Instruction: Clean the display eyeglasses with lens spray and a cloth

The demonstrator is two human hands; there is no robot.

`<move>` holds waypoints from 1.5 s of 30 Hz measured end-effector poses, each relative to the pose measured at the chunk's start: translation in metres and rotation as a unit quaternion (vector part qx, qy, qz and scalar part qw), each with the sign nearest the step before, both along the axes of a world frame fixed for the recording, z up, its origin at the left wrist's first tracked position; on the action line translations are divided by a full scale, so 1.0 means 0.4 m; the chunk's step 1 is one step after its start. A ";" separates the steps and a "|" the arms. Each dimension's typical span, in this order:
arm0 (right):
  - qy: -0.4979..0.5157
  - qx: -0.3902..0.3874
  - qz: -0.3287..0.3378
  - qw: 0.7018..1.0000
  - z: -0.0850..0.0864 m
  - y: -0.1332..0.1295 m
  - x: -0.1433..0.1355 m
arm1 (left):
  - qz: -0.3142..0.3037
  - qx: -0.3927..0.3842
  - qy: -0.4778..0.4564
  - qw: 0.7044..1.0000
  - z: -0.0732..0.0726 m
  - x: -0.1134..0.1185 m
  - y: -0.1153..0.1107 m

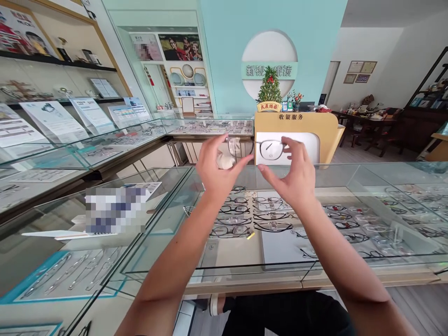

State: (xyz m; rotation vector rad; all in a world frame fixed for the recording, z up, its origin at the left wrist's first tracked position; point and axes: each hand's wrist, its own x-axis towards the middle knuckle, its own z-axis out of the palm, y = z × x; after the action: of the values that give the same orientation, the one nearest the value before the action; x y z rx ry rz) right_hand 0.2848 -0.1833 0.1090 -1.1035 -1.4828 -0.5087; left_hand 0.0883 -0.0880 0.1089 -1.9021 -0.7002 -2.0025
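Observation:
A pair of eyeglasses point(271, 150) with thin dark rims is held up in front of me, above the glass display case. My left hand point(219, 163) grips its left side, thumb low and fingers at the top corner. A white crumpled cloth point(226, 160) shows within that same hand. At the right upper corner of the frame, the fingers of my right hand point(296, 172) pinch the glasses, while the thumb points inward below the lens. Small printed marks show on the lenses. Under my hands, rows of eyeglasses point(234, 219) lie inside the case.
The glass display case point(350, 186) spans the front, with more frames at right. A booklet point(119, 210) lies on the glass at left, near a blue-edged tray point(31, 280) of glasses. Beyond stands a yellow cashier counter point(297, 121) with a plant point(269, 88).

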 end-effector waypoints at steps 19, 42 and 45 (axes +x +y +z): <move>0.012 0.066 0.010 0.998 0.117 -0.071 -0.028 | -0.017 0.063 -0.048 0.997 0.100 -0.011 -0.066; 0.012 0.033 -0.042 0.998 0.114 -0.066 -0.003 | 0.012 0.068 -0.001 0.998 0.090 0.010 -0.058; 0.015 0.027 -0.038 0.999 0.114 -0.066 -0.005 | 0.022 0.074 -0.011 0.997 0.090 0.011 -0.060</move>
State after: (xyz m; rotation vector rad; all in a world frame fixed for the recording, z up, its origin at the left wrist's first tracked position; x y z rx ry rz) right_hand 0.2830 -0.2098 0.1545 -1.1229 -1.3974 -0.5791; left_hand 0.0928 -0.1122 0.1449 -1.7685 -0.5750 -1.9917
